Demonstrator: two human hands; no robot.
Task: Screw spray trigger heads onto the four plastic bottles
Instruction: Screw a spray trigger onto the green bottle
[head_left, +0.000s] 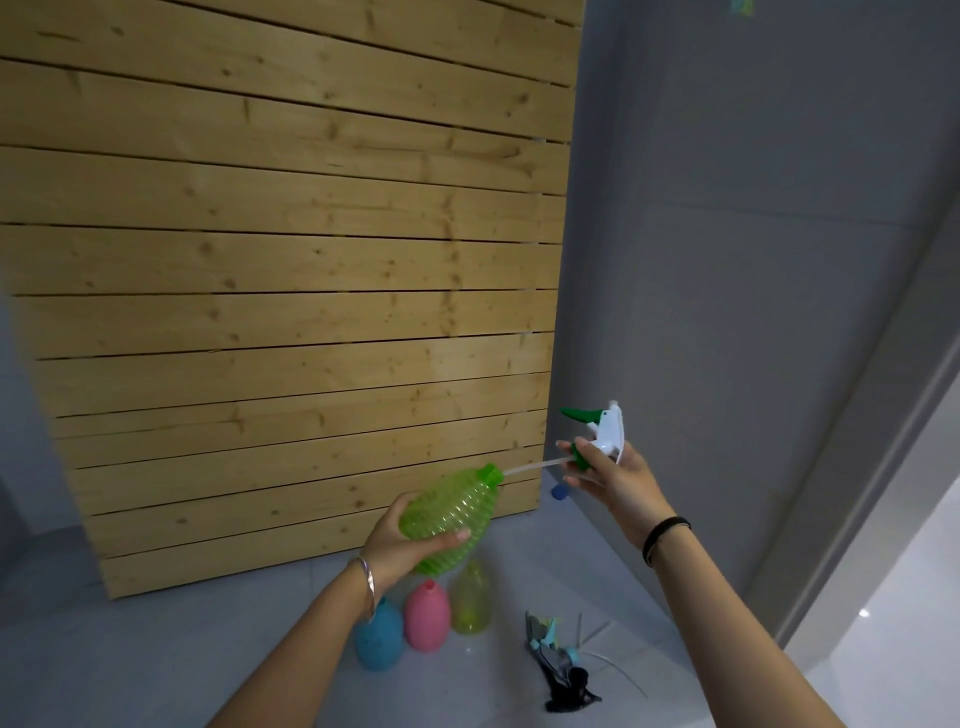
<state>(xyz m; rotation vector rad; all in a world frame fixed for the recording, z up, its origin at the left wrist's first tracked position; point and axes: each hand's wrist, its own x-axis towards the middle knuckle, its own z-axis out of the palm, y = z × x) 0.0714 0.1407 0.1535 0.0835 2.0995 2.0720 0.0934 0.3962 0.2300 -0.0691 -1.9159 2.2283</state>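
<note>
Held aloft, the green ribbed bottle (447, 512) lies tilted, neck up and to the right. I see the white-and-green trigger head (602, 434) off the neck, its dip tube (524, 469) reaching the mouth. The blue bottle (378, 642), pink bottle (427, 616) and yellow bottle (471, 603) stand headless in a row on the floor, with the loose trigger heads (558, 660) heaped to their right.

Both bare forearms reach up and forward from the bottom edge of the view. The left forearm (311, 639) rises toward the middle, with a thin silver metal bangle (368, 584) round its wrist. The left hand (400, 540) wraps round a green ribbed translucent plastic bottle (447, 512), thumb lying across its near side and fingers curled behind it. The right forearm (727, 613) stretches higher and further out, a black band (665, 535) at the wrist. The right hand (618, 483) pinches the lower part of a white-and-green plastic spray trigger head (605, 434), its fingers partly spread.
</note>
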